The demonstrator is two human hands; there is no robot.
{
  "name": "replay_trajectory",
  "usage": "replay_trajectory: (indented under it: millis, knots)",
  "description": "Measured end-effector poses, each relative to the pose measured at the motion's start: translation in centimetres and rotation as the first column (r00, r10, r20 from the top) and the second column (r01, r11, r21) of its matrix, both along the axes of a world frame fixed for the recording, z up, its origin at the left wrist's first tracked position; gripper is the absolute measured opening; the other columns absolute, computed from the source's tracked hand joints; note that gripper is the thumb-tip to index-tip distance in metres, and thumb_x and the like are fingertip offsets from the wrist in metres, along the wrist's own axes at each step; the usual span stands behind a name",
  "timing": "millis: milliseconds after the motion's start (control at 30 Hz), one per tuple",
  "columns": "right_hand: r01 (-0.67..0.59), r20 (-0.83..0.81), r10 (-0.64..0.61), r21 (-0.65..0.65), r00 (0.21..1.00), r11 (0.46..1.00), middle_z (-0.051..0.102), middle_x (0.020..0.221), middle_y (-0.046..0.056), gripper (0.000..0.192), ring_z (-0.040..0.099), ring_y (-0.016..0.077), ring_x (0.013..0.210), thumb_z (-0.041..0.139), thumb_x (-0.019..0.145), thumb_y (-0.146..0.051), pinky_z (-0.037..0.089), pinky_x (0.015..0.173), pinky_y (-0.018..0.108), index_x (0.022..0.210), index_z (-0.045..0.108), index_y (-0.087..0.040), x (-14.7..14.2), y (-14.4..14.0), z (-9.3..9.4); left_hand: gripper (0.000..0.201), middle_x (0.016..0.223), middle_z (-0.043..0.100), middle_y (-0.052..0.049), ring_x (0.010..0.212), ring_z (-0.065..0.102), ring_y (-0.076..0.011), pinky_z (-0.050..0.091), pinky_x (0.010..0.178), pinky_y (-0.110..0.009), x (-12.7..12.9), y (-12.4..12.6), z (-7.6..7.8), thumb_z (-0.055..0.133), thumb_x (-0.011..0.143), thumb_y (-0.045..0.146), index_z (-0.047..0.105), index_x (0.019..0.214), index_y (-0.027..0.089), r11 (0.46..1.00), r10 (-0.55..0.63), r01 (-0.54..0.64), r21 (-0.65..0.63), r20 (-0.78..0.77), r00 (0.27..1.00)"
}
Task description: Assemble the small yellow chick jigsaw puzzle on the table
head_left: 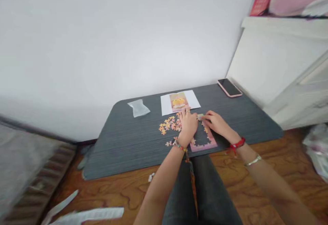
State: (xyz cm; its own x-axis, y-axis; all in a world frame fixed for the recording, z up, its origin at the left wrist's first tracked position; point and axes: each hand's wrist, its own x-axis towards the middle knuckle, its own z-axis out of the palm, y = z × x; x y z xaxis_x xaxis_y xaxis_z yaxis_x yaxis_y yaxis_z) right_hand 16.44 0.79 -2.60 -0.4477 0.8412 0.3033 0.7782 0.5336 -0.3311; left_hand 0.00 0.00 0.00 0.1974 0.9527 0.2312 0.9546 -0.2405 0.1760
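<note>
A partly joined jigsaw puzzle border (212, 143), pink with a bare middle, lies at the near edge of the dark table. Over its upper left corner is my left hand (189, 124), palm down with fingers stretched towards the picture sheet, touching the area beside the loose pieces. My right hand (217, 124) is at the border's upper right corner, thumb and fingers pinched together; whatever is between the fingertips is too small to make out. Loose puzzle pieces (169, 124) lie left of my left hand, some partly hidden under it. More pieces (169, 143) lie near my left wrist.
Behind the pieces lies a white reference sheet (166, 106) with a yellow character picture. A clear plastic bag (138, 108) rests on the table (123, 143) to the left. At the back right is a phone (230, 88), beside a white cabinet (276, 57). Paper strips (99, 213) are on the wooden floor.
</note>
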Motion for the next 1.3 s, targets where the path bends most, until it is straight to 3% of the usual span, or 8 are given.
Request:
replay_trajectory:
  millis: [300,400,567,767,1100,1300]
  knots:
    - [0.026,0.140,-0.031,0.039,0.990,0.999,0.058,0.086,0.008,0.022,0.054,0.0162,0.078,0.046,0.087,-0.020,0.041,0.072,0.026,0.088,0.068,-0.016,-0.9,-0.8,0.9,0.018,0.133,0.039,-0.010,0.123,0.035,-0.0297,0.040,0.094,-0.044,-0.4,-1.1,0.4,0.059,0.081,0.026,0.062,0.098,0.021,1.000,-0.002,0.001,0.021,0.027,1.000]
    - [0.044,0.189,-0.052,0.048,0.981,0.998,0.058,0.086,0.008,0.021,0.054,0.0169,0.079,0.047,0.087,-0.021,0.039,0.071,0.027,0.085,0.067,-0.016,-1.2,-1.1,1.3,0.015,0.121,0.047,-0.009,0.115,0.040,-0.0274,0.040,0.092,-0.042,-0.8,-2.6,0.4,0.053,0.084,0.023,0.064,0.095,0.022,1.000,0.006,-0.008,0.027,0.044,0.999]
    - [0.040,0.218,-0.047,0.034,0.975,0.999,0.058,0.087,0.008,0.021,0.053,0.0171,0.081,0.046,0.088,-0.022,0.038,0.071,0.026,0.088,0.066,-0.016,-1.4,-1.3,1.5,0.020,0.100,0.055,-0.009,0.104,0.046,-0.0253,0.039,0.092,-0.041,-0.3,-4.4,0.6,0.048,0.088,0.027,0.063,0.098,0.020,0.998,-0.007,0.010,-0.066,0.034,0.999]
    - [0.041,0.225,-0.045,0.021,0.973,0.999,0.058,0.089,0.009,0.022,0.054,0.0168,0.082,0.043,0.090,-0.021,0.037,0.072,0.026,0.093,0.065,-0.015,-1.3,-1.1,1.6,0.027,0.104,0.054,-0.010,0.107,0.045,-0.0260,0.038,0.090,-0.040,0.6,-4.0,1.0,0.048,0.088,0.030,0.056,0.113,0.023,0.994,-0.010,0.011,-0.110,0.010,1.000]
    - [0.034,0.347,-0.030,-0.004,0.938,0.999,0.057,0.089,0.009,0.020,0.052,0.0177,0.082,0.047,0.087,-0.015,0.035,0.071,0.026,0.097,0.064,-0.017,-1.6,-0.8,2.1,0.027,0.108,0.052,-0.011,0.108,0.043,-0.0265,0.037,0.091,-0.041,0.7,-3.7,0.8,0.046,0.088,0.030,0.058,0.111,0.022,0.994,-0.012,0.010,-0.111,-0.017,1.000]
    - [0.017,0.285,-0.014,-0.005,0.958,1.000,0.056,0.088,0.008,0.022,0.052,0.0174,0.082,0.045,0.088,-0.015,0.036,0.071,0.025,0.096,0.065,-0.016,-1.2,-1.3,2.3,0.026,0.105,0.053,-0.009,0.107,0.045,-0.0263,0.036,0.093,-0.041,0.4,-3.9,0.7,0.045,0.089,0.031,0.058,0.110,0.024,0.995,-0.020,0.022,-0.097,0.019,1.000]
